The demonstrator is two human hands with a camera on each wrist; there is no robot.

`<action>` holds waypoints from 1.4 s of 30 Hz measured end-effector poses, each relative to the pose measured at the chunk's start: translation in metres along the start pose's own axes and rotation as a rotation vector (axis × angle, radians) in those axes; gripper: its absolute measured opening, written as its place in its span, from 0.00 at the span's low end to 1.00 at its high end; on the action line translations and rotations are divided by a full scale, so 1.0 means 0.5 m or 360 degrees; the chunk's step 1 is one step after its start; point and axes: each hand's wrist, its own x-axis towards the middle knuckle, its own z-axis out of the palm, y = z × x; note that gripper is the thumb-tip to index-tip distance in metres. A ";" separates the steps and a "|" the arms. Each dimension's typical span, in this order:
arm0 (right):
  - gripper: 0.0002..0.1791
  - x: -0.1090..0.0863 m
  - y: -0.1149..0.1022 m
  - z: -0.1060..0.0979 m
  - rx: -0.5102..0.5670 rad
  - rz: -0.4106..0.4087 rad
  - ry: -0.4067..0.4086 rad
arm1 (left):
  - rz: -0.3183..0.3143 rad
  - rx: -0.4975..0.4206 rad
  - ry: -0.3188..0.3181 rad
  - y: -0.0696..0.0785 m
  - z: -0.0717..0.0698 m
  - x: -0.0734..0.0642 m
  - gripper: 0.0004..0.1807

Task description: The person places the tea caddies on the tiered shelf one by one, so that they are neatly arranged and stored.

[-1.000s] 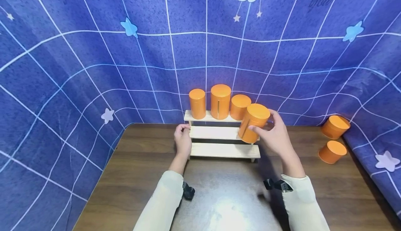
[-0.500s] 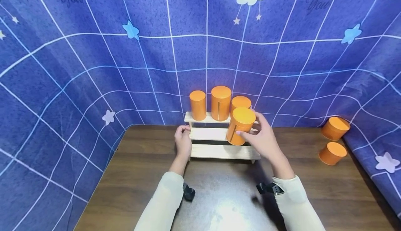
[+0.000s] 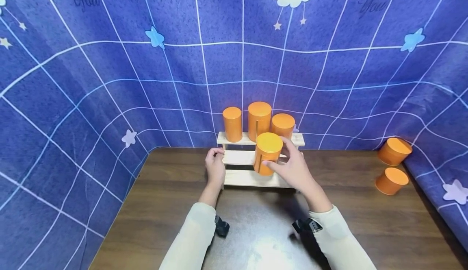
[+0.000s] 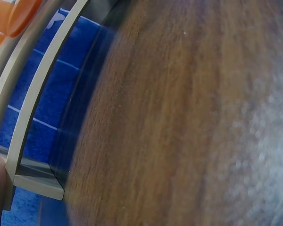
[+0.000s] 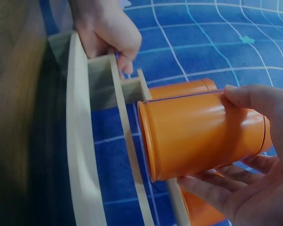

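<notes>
My right hand [image 3: 295, 169] grips an orange cylindrical canister [image 3: 269, 144], thumb on its near side and fingers round the other. In the head view the canister overlaps the middle and bottom steps of a small three-step wooden rack [image 3: 241, 177]. The right wrist view shows its rimmed base [image 5: 148, 141] close by the rack's slats. My left hand [image 3: 215, 166] holds the rack's left end, with fingers curled at the side frame. On the top step stand three orange canisters: a slim one [image 3: 232, 125], a tall one [image 3: 259, 119] and a shorter one [image 3: 283, 125], partly hidden behind the held canister.
Two short orange canisters, one farther back [image 3: 395, 151] and one nearer [image 3: 392, 181], stand at the table's right. A blue grid-patterned cloth [image 3: 175, 99] hangs behind and at both sides of the brown wooden table [image 3: 164, 205].
My right hand has carried the canister leftward and slightly nearer, from the rack's right end to about its middle. The left hand stays at the rack's left end.
</notes>
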 end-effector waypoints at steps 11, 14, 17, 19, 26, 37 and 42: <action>0.48 0.010 -0.009 0.057 0.0059 -0.0024 -0.0075 | 0.0016 -0.0072 -0.0026 -0.002 -0.004 -0.003 0.06; 0.47 0.014 -0.009 0.074 0.0088 -0.0028 -0.0097 | 0.0013 -0.0057 -0.0015 -0.002 -0.005 -0.004 0.06; 0.47 0.018 -0.008 0.090 0.0128 -0.0017 -0.0090 | -0.0004 -0.0048 -0.0013 0.002 -0.007 -0.009 0.06; 0.46 0.022 -0.009 0.099 0.0149 -0.0009 -0.0080 | -0.0006 -0.0043 -0.0010 0.004 -0.007 -0.011 0.06; 0.46 0.041 -0.007 0.128 0.0209 -0.0041 -0.0073 | -0.0018 -0.0044 0.0003 0.005 0.002 -0.005 0.08; 0.47 0.065 -0.005 0.160 0.0118 -0.0060 -0.0038 | -0.0046 -0.0068 -0.0004 0.039 0.004 -0.016 0.08; 0.48 0.070 -0.004 0.169 0.0069 -0.0061 -0.0033 | -0.0064 -0.0036 0.0032 0.059 0.008 -0.030 0.08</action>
